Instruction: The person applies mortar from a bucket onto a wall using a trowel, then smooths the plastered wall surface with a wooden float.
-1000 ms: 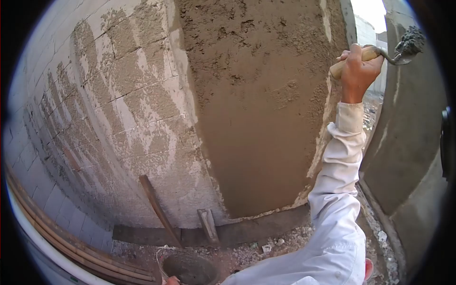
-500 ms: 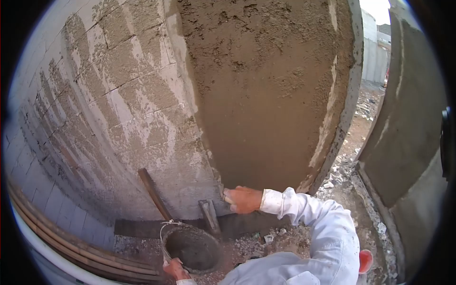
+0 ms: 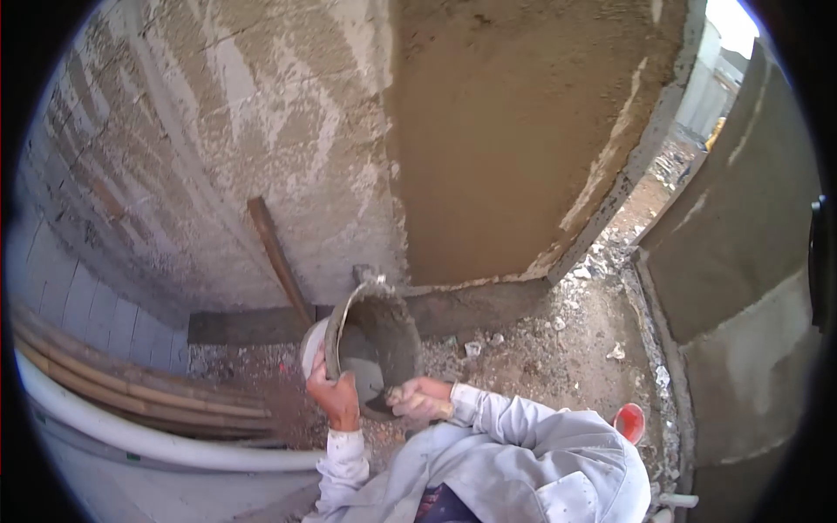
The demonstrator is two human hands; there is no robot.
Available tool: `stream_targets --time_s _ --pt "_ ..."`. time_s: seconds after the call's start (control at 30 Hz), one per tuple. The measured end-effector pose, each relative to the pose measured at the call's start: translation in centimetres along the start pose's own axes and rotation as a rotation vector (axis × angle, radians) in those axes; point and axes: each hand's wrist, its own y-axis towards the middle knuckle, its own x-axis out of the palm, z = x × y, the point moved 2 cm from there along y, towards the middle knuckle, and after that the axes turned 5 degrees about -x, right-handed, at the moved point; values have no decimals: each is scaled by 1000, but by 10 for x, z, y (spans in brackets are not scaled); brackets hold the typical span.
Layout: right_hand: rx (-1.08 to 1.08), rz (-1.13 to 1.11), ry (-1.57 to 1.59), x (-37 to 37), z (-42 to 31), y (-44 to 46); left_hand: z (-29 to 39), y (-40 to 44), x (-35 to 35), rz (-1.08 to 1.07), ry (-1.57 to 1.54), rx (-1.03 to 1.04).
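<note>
My left hand (image 3: pixel 336 397) is closed on the near-left rim of a mortar-coated bucket (image 3: pixel 397 327). The bucket is lifted and tilted, with its mouth turned towards me and grey wet mortar smeared inside. My right hand (image 3: pixel 417 395) grips a trowel by its pale wooden handle (image 3: pixel 438 407). The trowel's blade reaches into the bucket's mouth near the lower rim, and part of it is hard to make out. Beyond the bucket stands the wall, with a brown panel of fresh, smoothed plaster (image 3: pixel 514 157).
A wooden stick (image 3: pixel 277 257) leans against the rough block wall (image 3: pixel 235 113). Bamboo poles (image 3: pixel 148 392) and a white pipe (image 3: pixel 166 440) lie at left. Rubble (image 3: pixel 540 349) covers the ground, and a red container (image 3: pixel 629 423) stands at right beside another plastered wall (image 3: pixel 741 261).
My right hand has come down from the plaster's lower left corner to the bucket with the trowel. My left hand has tipped the bucket up towards me. The view has tilted downward.
</note>
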Motion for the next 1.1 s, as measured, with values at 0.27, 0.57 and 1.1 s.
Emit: stream_targets --time_s 0.27,0.57,1.1 --pt "-507 -55 -116 115 -5 -59 -58 14 -12 155 -478 -526" --pt "-1493 -336 -1041 355 -42 -199 -88 23 7 215 -322 -445" --pt "-3833 1096 -975 591 -290 -389 -53 10 40 537 -119 -587"
